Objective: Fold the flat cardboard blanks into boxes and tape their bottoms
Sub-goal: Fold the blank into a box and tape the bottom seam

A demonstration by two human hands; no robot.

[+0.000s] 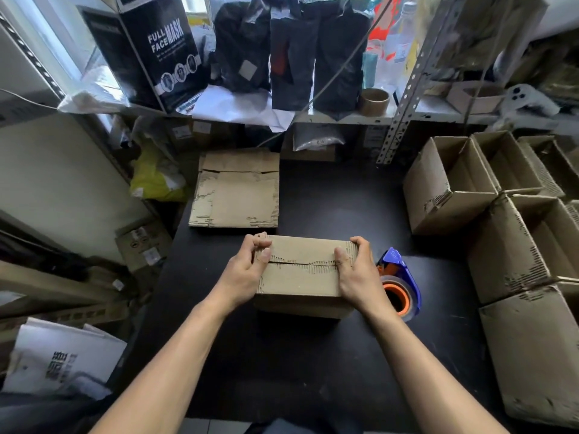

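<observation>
A folded cardboard box (302,277) stands on the black table (282,355) with its two flaps meeting in a seam across the top. My left hand (247,269) grips its left end, thumb on the seam and fingers curled over the far edge. My right hand (357,272) grips the right end the same way. A blue tape dispenser (399,283) with an orange-cored roll lies just right of the box, beside my right hand. A stack of flat cardboard blanks (235,192) lies behind the box.
Several open folded boxes (507,214) crowd the table's right side. A metal shelf (344,115) at the back holds black bags and a face-mask carton (156,48). Cardboard and a white bag (59,358) sit on the floor to the left.
</observation>
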